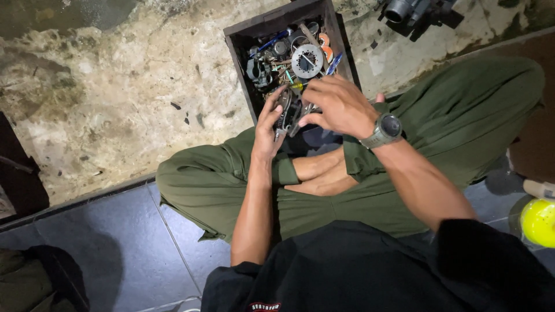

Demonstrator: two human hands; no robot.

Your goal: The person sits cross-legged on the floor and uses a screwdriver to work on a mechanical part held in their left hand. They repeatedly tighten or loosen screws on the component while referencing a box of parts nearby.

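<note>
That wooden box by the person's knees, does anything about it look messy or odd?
The wooden box is a jumbled heap: a round metal disc, blue pens and dark metal parts piled loosely. Both hands, left hand and right hand, are in it. Nothing has spilled.

dark wooden box (338, 43), shiny metal disc (307, 60).

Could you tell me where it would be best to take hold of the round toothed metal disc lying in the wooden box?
Probably by its rim, from above. The disc lies flat on top of the clutter in the box, face up, with its toothed edge exposed. Both hands, left and right, work nearer the person, so the top approach looks open.
</note>
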